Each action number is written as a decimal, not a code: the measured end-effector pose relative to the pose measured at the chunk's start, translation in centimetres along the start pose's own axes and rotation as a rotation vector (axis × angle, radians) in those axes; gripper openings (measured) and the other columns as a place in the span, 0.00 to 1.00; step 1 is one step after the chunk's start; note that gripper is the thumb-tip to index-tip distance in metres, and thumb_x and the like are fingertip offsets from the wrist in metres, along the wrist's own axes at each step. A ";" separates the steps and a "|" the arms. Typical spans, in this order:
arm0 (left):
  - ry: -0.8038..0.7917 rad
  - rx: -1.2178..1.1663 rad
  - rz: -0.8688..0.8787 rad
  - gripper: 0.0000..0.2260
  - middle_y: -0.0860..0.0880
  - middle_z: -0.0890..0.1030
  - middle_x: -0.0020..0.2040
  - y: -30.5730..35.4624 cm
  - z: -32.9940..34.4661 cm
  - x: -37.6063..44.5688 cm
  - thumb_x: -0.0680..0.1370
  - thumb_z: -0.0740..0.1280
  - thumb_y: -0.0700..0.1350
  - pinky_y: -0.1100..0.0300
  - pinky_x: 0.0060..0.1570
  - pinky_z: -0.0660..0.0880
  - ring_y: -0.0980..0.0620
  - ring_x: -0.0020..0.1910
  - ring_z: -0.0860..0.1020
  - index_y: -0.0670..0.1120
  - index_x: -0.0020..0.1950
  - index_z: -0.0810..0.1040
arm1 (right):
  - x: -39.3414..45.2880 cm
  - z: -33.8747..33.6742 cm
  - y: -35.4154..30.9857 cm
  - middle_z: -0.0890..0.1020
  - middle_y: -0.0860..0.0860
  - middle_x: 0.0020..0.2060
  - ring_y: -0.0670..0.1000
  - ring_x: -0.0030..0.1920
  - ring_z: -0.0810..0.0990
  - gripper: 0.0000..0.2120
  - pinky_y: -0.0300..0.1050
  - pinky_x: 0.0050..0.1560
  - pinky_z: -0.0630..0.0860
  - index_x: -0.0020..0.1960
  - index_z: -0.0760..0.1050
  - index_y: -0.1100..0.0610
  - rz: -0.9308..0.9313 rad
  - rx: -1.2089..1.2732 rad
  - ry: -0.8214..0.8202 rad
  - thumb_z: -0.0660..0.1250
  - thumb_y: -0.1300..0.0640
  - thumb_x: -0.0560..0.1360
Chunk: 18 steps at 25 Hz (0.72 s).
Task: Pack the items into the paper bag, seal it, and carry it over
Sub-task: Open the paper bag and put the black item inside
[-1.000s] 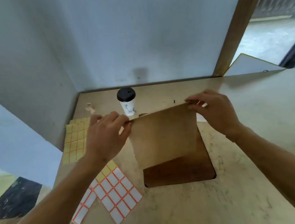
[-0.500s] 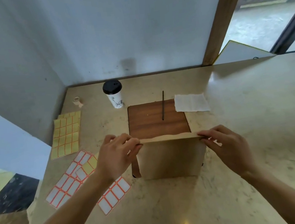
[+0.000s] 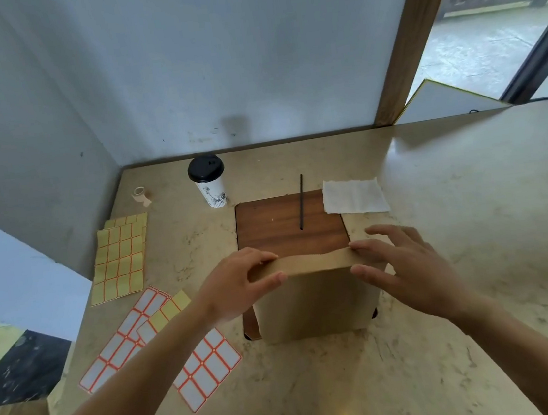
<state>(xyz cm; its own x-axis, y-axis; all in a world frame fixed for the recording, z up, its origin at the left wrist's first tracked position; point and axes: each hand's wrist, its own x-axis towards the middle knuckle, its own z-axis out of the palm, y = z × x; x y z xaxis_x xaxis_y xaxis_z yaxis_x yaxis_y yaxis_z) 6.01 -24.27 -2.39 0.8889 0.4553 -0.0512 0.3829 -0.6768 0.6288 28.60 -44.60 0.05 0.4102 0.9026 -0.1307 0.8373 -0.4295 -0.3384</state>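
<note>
Here, seen from a head camera looking down on a beige marble-patterned table [image 3: 440, 221] set in a corner of grey walls. At far left, sheets of yellow labels [image 3: 120, 257], with sheets of white labels [image 3: 203, 371] edged in orange nearer the viewer, and a small roll of tape [image 3: 140, 193] by the wall. Further in, an upright paper cup [image 3: 210, 184] with a black lid, well apart from the bag. At centre, a brown paper bag [image 3: 315, 302] standing upright on the near edge of a dark wooden board [image 3: 285, 226], its mouth only slightly parted. Left hand [image 3: 237, 284] pinching the bag's top left corner, thumb in front and fingers curled over the rim: a closed grip on the paper. Right hand [image 3: 408, 270] at the top right corner, fingers nearly straight and spread, thumb and fingertips resting against the rim rather than clamped: an open, touching grip. Beyond the bag, a thin black straw [image 3: 301, 202] lying across the board's far edge, and just right of it a flat white napkin [image 3: 354, 195], partly overlapping the board. Apparently nothing packed yet, so the opening step seems in hand. Risks from here: tearing the thin rim by pulling the corners apart unevenly, tipping the light empty bag off its base, or spilling the cup if lowered in tilted.
</note>
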 end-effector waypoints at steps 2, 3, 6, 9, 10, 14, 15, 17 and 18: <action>0.020 -0.002 0.022 0.26 0.60 0.76 0.55 0.2 0.1 0.1 0.73 0.60 0.69 0.64 0.50 0.73 0.61 0.52 0.74 0.55 0.65 0.74 | 0.3 -0.3 -0.3 0.67 0.41 0.67 0.48 0.69 0.61 0.29 0.53 0.65 0.67 0.67 0.67 0.37 -0.038 0.020 -0.023 0.50 0.28 0.71; 0.034 0.018 0.035 0.26 0.60 0.76 0.56 0.2 0.0 0.1 0.74 0.61 0.68 0.64 0.51 0.73 0.61 0.52 0.74 0.56 0.65 0.73 | 0.4 -0.3 -0.5 0.69 0.40 0.66 0.47 0.67 0.64 0.29 0.51 0.64 0.68 0.67 0.68 0.38 -0.058 0.037 -0.024 0.51 0.29 0.71; 0.106 0.158 0.104 0.26 0.58 0.77 0.59 0.2 -0.2 -0.4 0.75 0.59 0.68 0.65 0.50 0.72 0.62 0.53 0.72 0.55 0.67 0.73 | 0.5 -0.3 -1.1 0.72 0.40 0.62 0.45 0.63 0.67 0.27 0.48 0.63 0.70 0.68 0.67 0.39 -0.097 0.046 -0.010 0.55 0.33 0.72; 0.242 0.274 0.211 0.25 0.54 0.79 0.59 0.4 0.0 -1.0 0.76 0.60 0.65 0.64 0.49 0.71 0.57 0.53 0.75 0.51 0.66 0.76 | 0.4 -0.2 -1.4 0.71 0.40 0.61 0.46 0.62 0.67 0.23 0.46 0.61 0.71 0.66 0.68 0.40 -0.119 0.034 0.035 0.60 0.36 0.72; 0.288 0.296 0.253 0.24 0.53 0.80 0.58 0.4 0.1 -1.1 0.77 0.61 0.64 0.63 0.48 0.71 0.56 0.53 0.75 0.50 0.64 0.77 | 0.3 -0.2 -1.4 0.71 0.41 0.61 0.46 0.61 0.67 0.22 0.45 0.60 0.71 0.64 0.69 0.40 -0.129 0.036 0.068 0.64 0.38 0.72; 0.378 0.309 0.356 0.19 0.50 0.80 0.57 0.7 0.7 -1.6 0.76 0.66 0.60 0.57 0.51 0.71 0.53 0.56 0.75 0.49 0.61 0.80 | -0.3 0.3 -1.9 0.72 0.43 0.56 0.48 0.57 0.68 0.25 0.44 0.52 0.72 0.59 0.70 0.46 -0.205 -0.006 0.243 0.75 0.46 0.66; 0.375 0.296 0.350 0.21 0.50 0.80 0.57 1.0 0.8 -1.7 0.75 0.67 0.60 0.57 0.52 0.70 0.53 0.56 0.74 0.49 0.61 0.79 | -0.4 0.4 -2.0 0.74 0.45 0.54 0.49 0.55 0.69 0.26 0.44 0.50 0.72 0.57 0.71 0.47 -0.224 -0.028 0.279 0.78 0.48 0.64; 0.362 0.276 0.337 0.22 0.50 0.80 0.55 1.9 0.4 -1.5 0.74 0.67 0.61 0.58 0.52 0.69 0.53 0.54 0.73 0.49 0.62 0.78 | -0.5 0.5 -2.1 0.77 0.48 0.50 0.51 0.52 0.70 0.25 0.46 0.47 0.72 0.53 0.72 0.50 -0.266 -0.087 0.329 0.80 0.50 0.61; 0.351 0.273 0.343 0.21 0.51 0.80 0.53 2.5 0.0 -1.3 0.73 0.68 0.61 0.58 0.51 0.68 0.53 0.52 0.73 0.50 0.60 0.79 | -0.5 0.5 -2.2 0.79 0.48 0.47 0.52 0.50 0.70 0.23 0.47 0.46 0.71 0.50 0.73 0.51 -0.289 -0.129 0.346 0.80 0.51 0.61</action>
<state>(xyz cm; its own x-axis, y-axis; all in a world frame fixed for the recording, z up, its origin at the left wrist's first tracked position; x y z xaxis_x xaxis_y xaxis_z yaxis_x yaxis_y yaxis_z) 5.77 -26.57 -0.80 0.8546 0.3167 0.4115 0.1796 -0.9239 0.3379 26.39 -44.15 0.40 0.2314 0.9324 0.2775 0.9641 -0.1817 -0.1935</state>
